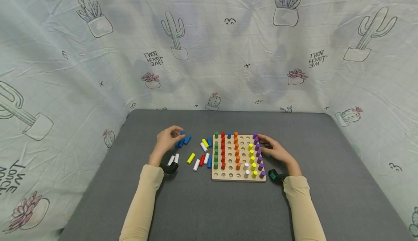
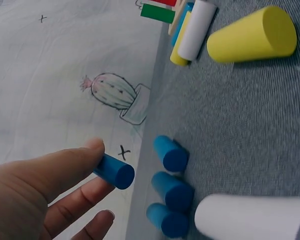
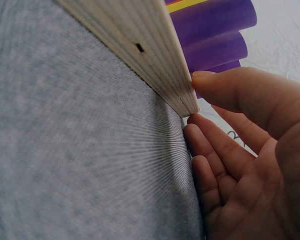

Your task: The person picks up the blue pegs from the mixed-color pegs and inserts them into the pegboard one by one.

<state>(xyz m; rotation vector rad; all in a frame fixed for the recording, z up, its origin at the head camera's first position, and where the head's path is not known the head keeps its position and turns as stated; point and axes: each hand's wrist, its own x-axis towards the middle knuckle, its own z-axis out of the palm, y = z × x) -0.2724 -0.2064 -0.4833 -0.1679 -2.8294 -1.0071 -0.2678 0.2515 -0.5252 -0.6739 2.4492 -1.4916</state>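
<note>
My left hand [image 1: 166, 139] pinches a blue peg [image 2: 115, 172] between thumb and forefinger, raised over the left part of the table; the other fingers are loosely bent. Just beside it three more blue pegs [image 2: 172, 192] lie in a row. A wooden pegboard [image 1: 225, 179] carries upright columns of green, red, orange, yellow and purple pegs, plus one blue peg [image 1: 229, 135] at the back and two white pegs [image 1: 246, 174] near the front. At the board's right edge rests my right hand [image 1: 275, 151], thumb and fingertips [image 3: 202, 80] against its side by the purple pegs [image 1: 258, 153].
Between the left hand and the board lie loose pegs: yellow [image 1: 191, 158], red [image 1: 202, 160], white [image 1: 196, 165] and blue [image 1: 209, 162]. Two white pegs [image 1: 171, 160] sit near the left wrist. A printed curtain [image 1: 209, 45] surrounds the grey table [image 1: 222, 212].
</note>
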